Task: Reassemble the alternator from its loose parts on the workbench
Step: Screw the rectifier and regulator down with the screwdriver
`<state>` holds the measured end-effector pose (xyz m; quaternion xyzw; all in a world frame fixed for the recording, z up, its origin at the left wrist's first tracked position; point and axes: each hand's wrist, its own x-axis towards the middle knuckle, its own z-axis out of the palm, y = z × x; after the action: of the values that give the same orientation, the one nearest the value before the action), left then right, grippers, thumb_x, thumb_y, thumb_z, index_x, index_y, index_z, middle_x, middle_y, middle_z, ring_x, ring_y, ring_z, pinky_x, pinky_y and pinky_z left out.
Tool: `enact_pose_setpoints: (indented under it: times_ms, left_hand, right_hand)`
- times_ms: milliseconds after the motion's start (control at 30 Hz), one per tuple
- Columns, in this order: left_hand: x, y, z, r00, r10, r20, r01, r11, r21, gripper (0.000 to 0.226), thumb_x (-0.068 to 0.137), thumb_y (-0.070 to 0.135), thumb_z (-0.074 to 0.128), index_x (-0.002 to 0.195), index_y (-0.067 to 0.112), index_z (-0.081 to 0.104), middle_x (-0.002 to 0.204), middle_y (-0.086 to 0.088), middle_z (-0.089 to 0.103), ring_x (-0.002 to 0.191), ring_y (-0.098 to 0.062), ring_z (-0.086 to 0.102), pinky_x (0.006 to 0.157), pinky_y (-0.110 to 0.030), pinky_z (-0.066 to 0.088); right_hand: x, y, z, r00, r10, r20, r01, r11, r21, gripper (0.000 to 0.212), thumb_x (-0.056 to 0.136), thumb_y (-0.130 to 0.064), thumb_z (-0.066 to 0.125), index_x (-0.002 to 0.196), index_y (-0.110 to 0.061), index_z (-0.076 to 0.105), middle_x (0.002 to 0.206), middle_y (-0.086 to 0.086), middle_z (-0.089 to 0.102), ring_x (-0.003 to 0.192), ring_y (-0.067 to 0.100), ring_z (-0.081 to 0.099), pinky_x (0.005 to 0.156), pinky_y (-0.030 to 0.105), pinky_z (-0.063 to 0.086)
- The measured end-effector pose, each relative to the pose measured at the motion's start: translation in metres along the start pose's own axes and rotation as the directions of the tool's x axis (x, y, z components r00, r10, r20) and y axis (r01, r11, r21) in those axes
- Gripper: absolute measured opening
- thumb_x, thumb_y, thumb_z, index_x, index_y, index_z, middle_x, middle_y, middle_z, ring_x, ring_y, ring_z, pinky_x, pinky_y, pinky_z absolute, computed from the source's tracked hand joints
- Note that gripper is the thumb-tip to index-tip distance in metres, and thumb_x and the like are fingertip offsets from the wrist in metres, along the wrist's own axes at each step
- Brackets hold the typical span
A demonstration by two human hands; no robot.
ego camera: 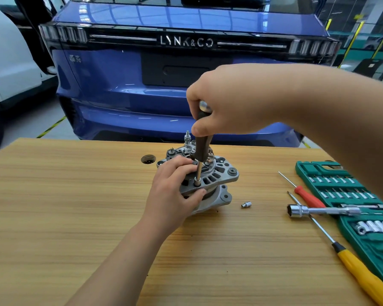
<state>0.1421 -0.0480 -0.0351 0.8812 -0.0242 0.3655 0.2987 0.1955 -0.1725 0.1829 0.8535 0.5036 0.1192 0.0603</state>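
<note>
Alternator (221, 171) stands upright on the counter (75, 206). Left hand (173, 191) grips its near-left rim, fingers curled over the top, thumb on the housing edge. Right hand (226, 100) is wrapped around the dark-handled driver (200, 144) above the alternator, its shaft upright and its tip in a hole on the near edge. A small socket (246, 204) lies just right of the alternator.

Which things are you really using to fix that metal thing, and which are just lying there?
In use: grey metal alternator, held by the left hand; dark-handled driver, gripped by the right hand.

Just lying about: small silver socket; red-handled screwdriver; yellow-handled screwdriver; silver socket wrench; green socket-set case.
</note>
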Motion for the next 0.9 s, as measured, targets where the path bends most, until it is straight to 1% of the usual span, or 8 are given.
enact_pose_setpoints:
  times_ms: [133,333,533,600,667,733,833,900]
  left_hand:
    - [0.002,0.0,-0.001,0.999,-0.032,0.006,0.032,0.997,-0.068,0.035,0.078,0.031,0.076,0.109,0.016,0.068,0.118,0.019,0.049,0.117,0.002,0.037,0.102,-0.021,0.031]
    - [0.003,0.0,-0.005,0.996,-0.087,0.033,0.092,0.973,-0.211,0.023,0.093,0.035,0.05,0.103,0.027,0.069,0.118,0.022,0.054,0.12,-0.002,0.043,0.102,-0.027,0.035]
    - [0.014,0.007,-0.007,0.99,-0.133,-0.036,0.125,0.978,-0.167,0.02,0.083,0.054,0.057,0.089,0.036,0.065,0.095,0.027,0.059,0.102,0.006,0.049,0.085,-0.006,0.034]
    - [0.016,0.006,-0.004,0.993,-0.083,-0.08,0.071,0.988,-0.137,0.024,0.088,0.047,0.062,0.083,0.026,0.071,0.086,0.03,0.057,0.096,0.002,0.052,0.086,-0.022,0.042]
    - [0.017,0.004,-0.001,0.994,-0.04,-0.098,0.029,0.993,-0.112,0.033,0.092,0.046,0.056,0.081,0.02,0.073,0.084,0.031,0.054,0.096,-0.001,0.051,0.085,-0.028,0.044]
    - [0.018,0.004,0.002,0.992,-0.029,-0.121,0.02,0.997,-0.081,0.036,0.093,0.044,0.051,0.079,0.019,0.072,0.083,0.026,0.055,0.095,-0.002,0.05,0.085,-0.025,0.041]
    - [0.018,0.001,0.006,0.991,-0.002,-0.136,-0.008,0.997,-0.074,0.037,0.095,0.041,0.047,0.08,0.019,0.072,0.085,0.022,0.058,0.097,-0.002,0.05,0.087,-0.018,0.038]
    - [0.018,-0.002,0.005,0.991,0.032,-0.133,-0.043,0.996,-0.084,0.036,0.095,0.039,0.047,0.08,0.018,0.071,0.087,0.021,0.06,0.097,0.0,0.05,0.087,-0.016,0.037]
  right_hand:
    - [0.007,0.004,-0.008,0.992,-0.057,0.111,0.05,0.996,0.068,0.018,0.083,-0.045,0.066,0.077,-0.034,0.054,0.072,-0.014,0.052,0.06,0.003,0.048,0.051,0.026,0.029]
    - [0.018,0.009,-0.011,0.977,-0.05,0.205,0.024,0.991,0.128,0.011,0.08,-0.038,0.071,0.079,-0.04,0.06,0.073,-0.021,0.057,0.062,-0.009,0.053,0.055,0.024,0.034]
    - [0.011,-0.006,0.006,0.999,0.038,-0.003,-0.038,0.995,0.094,0.028,0.083,-0.043,0.064,0.092,-0.017,0.069,0.087,0.006,0.068,0.076,0.025,0.064,0.049,0.026,0.034]
    - [0.013,-0.013,0.007,0.996,0.086,-0.008,-0.085,0.994,0.074,0.026,0.087,-0.039,0.062,0.092,-0.013,0.064,0.08,0.006,0.063,0.068,0.025,0.059,0.047,0.024,0.031]
    - [0.018,-0.012,0.005,0.99,0.141,0.025,-0.142,0.989,0.039,0.027,0.091,-0.032,0.057,0.071,-0.014,0.053,0.06,0.001,0.046,0.049,0.018,0.04,0.039,0.023,0.024]
    - [0.02,-0.017,0.003,0.984,0.177,0.038,-0.175,0.983,-0.046,0.038,0.095,-0.029,0.051,0.062,-0.015,0.042,0.055,-0.001,0.038,0.045,0.015,0.031,0.033,0.023,0.022]
    - [0.018,-0.022,0.006,0.986,0.161,-0.038,-0.163,0.984,-0.073,0.045,0.099,-0.043,0.042,0.063,-0.017,0.037,0.06,-0.002,0.038,0.048,0.014,0.034,0.043,0.026,0.021]
    - [0.019,-0.017,0.009,0.984,0.018,-0.178,-0.043,0.99,-0.135,0.052,0.094,-0.06,0.039,0.067,-0.016,0.039,0.061,-0.005,0.04,0.05,0.019,0.037,0.048,0.027,0.021]
